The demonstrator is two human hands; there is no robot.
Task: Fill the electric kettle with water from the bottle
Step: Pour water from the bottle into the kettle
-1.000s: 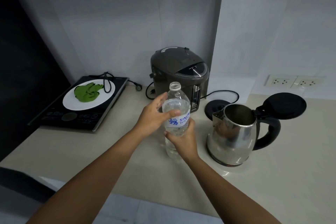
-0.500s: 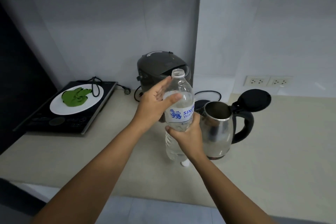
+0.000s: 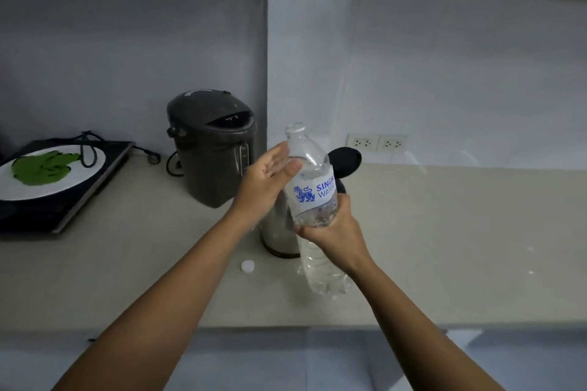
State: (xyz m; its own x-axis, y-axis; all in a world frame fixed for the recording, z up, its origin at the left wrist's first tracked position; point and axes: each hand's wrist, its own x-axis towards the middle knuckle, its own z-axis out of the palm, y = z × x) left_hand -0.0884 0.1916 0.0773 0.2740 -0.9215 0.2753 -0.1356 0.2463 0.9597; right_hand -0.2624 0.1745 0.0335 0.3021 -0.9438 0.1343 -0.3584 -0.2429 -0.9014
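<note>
A clear plastic water bottle [image 3: 313, 194] with a blue-and-white label is lifted off the counter and tilted, neck up and to the left, with no cap on it. My right hand [image 3: 333, 232] grips its middle. My left hand [image 3: 266, 181] rests flat against the bottle's shoulder, fingers spread. The steel electric kettle [image 3: 279, 232] stands right behind the bottle and hands, mostly hidden; its black lid [image 3: 344, 160] is flipped up. The white bottle cap [image 3: 247, 266] lies on the counter in front of the kettle.
A dark grey hot-water dispenser [image 3: 211, 146] stands against the wall to the left. Far left, an induction hob [image 3: 63, 200] carries a white plate [image 3: 47, 187] with green leaves and a coiled cord. Wall sockets [image 3: 376, 143] sit behind. The beige counter's front edge [image 3: 286, 327] runs below.
The bottle has risen off the counter and tipped toward the kettle, now in front of it. The cap has come into view on the counter. The view has swung right and up.
</note>
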